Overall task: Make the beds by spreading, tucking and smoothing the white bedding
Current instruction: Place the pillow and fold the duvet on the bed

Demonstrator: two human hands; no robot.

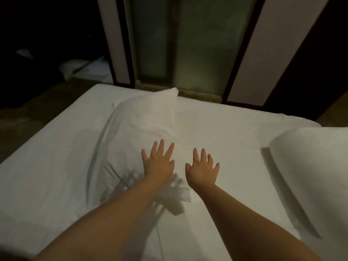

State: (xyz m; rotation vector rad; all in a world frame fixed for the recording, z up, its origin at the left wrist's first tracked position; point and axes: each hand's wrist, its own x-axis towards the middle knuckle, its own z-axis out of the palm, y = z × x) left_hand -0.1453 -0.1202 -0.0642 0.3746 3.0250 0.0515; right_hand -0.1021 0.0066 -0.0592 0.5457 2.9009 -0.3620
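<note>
No readable text, labels or signs.

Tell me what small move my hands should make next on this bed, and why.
Probably slide the left hand leftward across the left pillow to press it flat: long creases run down its left side, while the sheet below the spread right hand looks smooth.

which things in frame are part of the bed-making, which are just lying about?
Job: white sheet; middle pillow; right-edge pillow; left hand and right hand, fingers spread.
Lying about: pale bundle on the dark floor; frosted glass door.
</note>
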